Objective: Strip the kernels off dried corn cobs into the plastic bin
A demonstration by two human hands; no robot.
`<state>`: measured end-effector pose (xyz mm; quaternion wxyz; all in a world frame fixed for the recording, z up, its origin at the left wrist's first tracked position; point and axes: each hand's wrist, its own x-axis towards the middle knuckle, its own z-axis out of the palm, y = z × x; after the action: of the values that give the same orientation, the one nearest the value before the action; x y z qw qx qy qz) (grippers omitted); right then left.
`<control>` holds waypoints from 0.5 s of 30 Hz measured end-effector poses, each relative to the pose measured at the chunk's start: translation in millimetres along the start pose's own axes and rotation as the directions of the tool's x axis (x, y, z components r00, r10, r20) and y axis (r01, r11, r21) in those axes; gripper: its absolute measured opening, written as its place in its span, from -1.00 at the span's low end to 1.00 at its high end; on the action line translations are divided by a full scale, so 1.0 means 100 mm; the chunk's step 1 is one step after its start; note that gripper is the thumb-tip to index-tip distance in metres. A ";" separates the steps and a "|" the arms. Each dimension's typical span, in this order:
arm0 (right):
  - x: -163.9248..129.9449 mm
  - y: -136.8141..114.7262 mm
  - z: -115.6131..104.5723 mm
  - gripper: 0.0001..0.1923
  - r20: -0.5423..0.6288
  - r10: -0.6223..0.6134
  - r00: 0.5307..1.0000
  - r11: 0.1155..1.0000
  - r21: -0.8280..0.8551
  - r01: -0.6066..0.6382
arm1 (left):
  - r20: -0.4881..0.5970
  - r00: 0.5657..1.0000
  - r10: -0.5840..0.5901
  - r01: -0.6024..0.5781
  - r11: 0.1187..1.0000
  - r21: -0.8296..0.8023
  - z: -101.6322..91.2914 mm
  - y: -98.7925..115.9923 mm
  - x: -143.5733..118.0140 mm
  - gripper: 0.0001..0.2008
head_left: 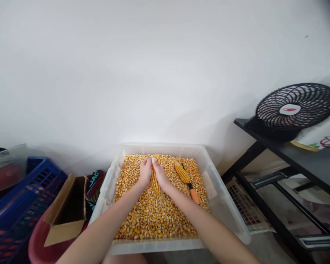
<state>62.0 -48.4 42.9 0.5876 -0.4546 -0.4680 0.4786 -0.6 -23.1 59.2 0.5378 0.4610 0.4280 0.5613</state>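
Both my left hand (145, 171) and my right hand (160, 173) are closed around one yellow corn cob (155, 185), thumbs side by side near its far end. Its near end shows between my wrists, still covered with kernels. The cob is held over a clear plastic bin (228, 198) filled with loose corn kernels (154, 218). To the right of my hands, a second corn cob (182, 173) rests on the kernels. Partly under it lies a tool with an orange handle (194, 196) and a dark shaft; its working end is mostly hidden.
A black fan (294, 108) stands on a dark shelf (288, 161) at right. Left of the bin are an open cardboard box (67, 209), a pink basin (40, 234) and a blue plastic crate (30, 194). A white wall (159, 73) rises behind the bin.
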 end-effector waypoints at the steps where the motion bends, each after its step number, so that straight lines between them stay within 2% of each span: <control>1: -0.01 -0.01 0.00 -0.57 0.025 -0.034 0.999 0.999 -0.011 0.034 | 0.004 1.000 -0.024 0.024 1.000 -0.011 0.00 0.00 0.00 -0.70; 5: -0.04 -0.01 0.02 -0.55 0.025 -0.100 0.995 0.993 -0.057 0.101 | -0.039 0.999 -0.031 0.032 0.999 0.029 -0.01 -0.02 0.01 -0.64; 11: -0.02 0.10 -0.01 -0.43 -0.143 0.060 0.988 0.983 -0.162 -0.083 | -0.139 0.990 -0.009 0.024 0.994 0.104 -0.02 -0.11 0.01 -0.67; 15: 0.00 0.11 -0.02 -0.44 -0.075 0.068 0.995 0.991 -0.106 -0.076 | -0.176 0.983 -0.052 0.058 0.998 0.030 -0.04 -0.09 0.07 -0.73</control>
<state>62.4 -47.2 32.0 0.5606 -0.5193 -0.4555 0.4567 -3.0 -15.2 49.9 0.5052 0.4071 0.4961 0.5770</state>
